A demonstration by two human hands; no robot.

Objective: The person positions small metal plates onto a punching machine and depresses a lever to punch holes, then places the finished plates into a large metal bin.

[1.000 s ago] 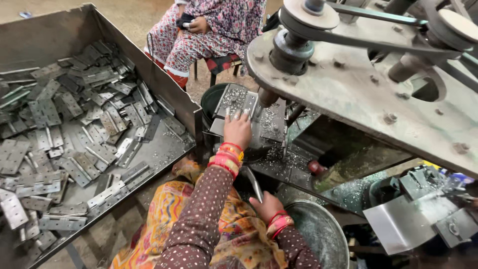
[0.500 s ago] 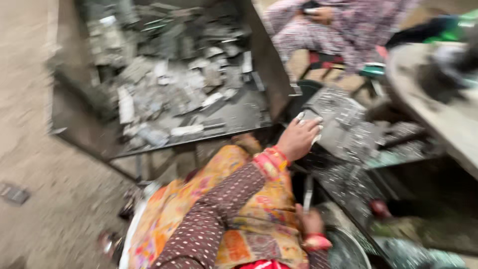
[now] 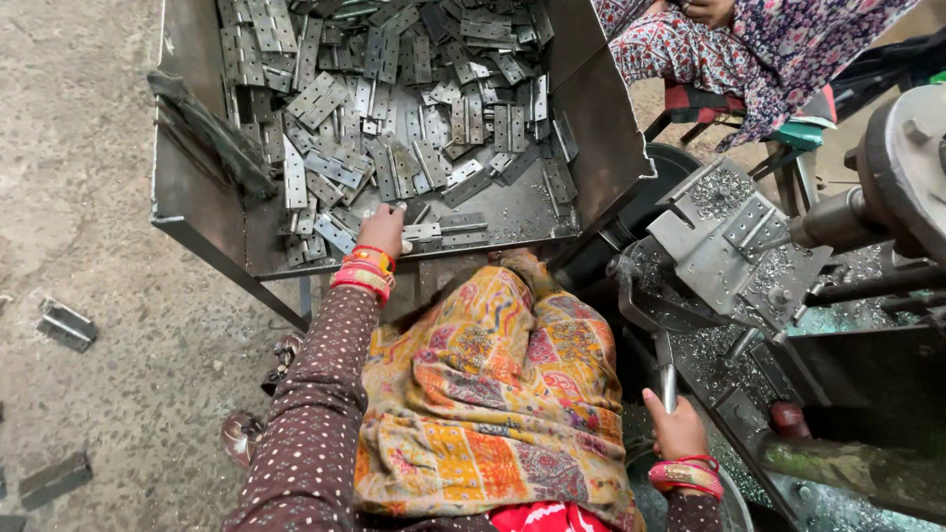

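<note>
Nearest you, your right hand is wrapped around the lower end of a slim grey metal lever handle, thumb up along the shaft, red and gold bangles on the wrist. Just beside that wrist lies the rim of a round grey metal basin. Across your lap spreads a patterned yellow and orange cloth.

Further out on the left, your left hand reaches over the near edge of a large open grey sheet-metal bin. Its fingers are curled down together onto the flat silver hinge plates at the near end of the heap; you cannot tell whether a plate is actually pinched. The plates fill the bin from the near edge to the far side.

To the right, past the lever, stands a grey press machine bed strewn with bright metal shavings. On the concrete floor at far left lie two loose dark metal pieces, well apart from the bin.

Farthest off, at top right, another person in a floral dress sits on a red stool.
</note>
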